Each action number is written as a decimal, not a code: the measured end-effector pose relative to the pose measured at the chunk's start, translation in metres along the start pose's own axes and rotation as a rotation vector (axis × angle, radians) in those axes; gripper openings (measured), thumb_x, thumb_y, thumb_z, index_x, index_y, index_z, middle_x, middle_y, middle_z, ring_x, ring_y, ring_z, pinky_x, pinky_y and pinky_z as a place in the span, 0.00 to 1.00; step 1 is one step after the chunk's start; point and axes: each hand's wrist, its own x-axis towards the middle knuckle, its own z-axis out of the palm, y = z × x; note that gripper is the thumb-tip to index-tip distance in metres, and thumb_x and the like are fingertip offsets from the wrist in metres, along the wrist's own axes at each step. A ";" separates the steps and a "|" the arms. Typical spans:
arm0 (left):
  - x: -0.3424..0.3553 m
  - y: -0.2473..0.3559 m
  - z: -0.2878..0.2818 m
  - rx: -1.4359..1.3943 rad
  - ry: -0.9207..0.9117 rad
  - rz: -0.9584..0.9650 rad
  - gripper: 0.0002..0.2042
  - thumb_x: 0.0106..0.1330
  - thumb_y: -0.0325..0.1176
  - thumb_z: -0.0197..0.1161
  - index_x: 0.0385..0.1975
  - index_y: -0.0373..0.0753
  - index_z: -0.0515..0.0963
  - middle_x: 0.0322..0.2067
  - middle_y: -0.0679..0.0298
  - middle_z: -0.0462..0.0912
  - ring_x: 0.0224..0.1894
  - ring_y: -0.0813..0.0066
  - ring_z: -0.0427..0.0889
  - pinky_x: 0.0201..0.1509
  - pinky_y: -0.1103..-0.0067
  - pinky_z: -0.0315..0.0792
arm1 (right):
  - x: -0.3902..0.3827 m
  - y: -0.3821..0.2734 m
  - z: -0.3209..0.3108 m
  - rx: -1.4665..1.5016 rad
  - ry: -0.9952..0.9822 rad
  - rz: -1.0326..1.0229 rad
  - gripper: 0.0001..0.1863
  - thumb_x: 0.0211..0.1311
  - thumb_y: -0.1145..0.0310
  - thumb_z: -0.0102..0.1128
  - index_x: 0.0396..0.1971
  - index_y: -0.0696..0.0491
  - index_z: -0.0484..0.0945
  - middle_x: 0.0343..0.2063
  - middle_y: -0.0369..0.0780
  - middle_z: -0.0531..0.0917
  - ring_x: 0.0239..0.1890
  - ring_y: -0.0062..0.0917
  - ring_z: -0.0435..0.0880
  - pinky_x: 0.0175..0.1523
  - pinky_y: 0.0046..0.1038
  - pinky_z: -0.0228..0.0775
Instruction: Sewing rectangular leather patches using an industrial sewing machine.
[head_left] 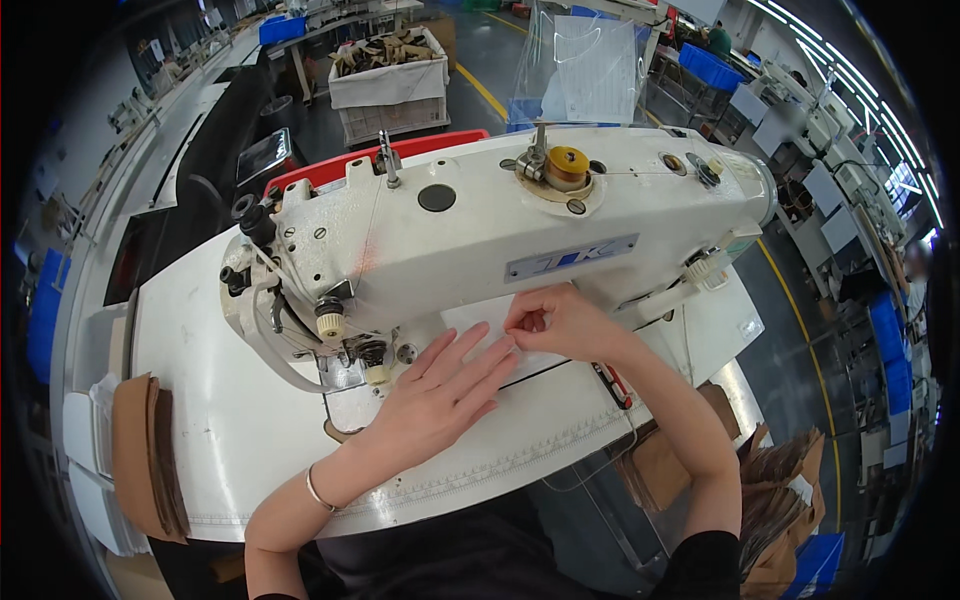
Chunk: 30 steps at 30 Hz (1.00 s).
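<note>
A white industrial sewing machine (400, 240) stretches across the table in front of me. My left hand (445, 385) lies flat on the machine bed, fingers stretched out, to the right of the needle area. Close against its fingertips, my right hand (565, 322) is closed in a pinch. Whatever sits between that thumb and finger is too small or hidden to name. Beneath both hands lies a white sheet (462, 318), partly covered by them. A red-handled tool (613, 386), perhaps thread snips, rests right of my hands.
A stack of brown pieces (145, 455) stands at the table's left edge, and more brown pieces (780, 490) are piled at the lower right. Behind the machine are a red tray (330, 170) and a white-lined bin (390, 95). A ruler scale runs along the table's front edge.
</note>
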 end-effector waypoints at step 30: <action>-0.198 0.033 -0.070 -0.081 -0.131 -0.447 0.18 0.58 0.30 0.62 0.49 0.33 0.74 0.52 0.57 0.76 0.55 0.58 0.74 0.59 0.68 0.69 | -0.066 -0.081 0.216 -0.535 -0.091 -0.545 0.31 0.60 0.58 0.58 0.56 0.65 0.65 0.61 0.60 0.62 0.66 0.51 0.58 0.69 0.48 0.48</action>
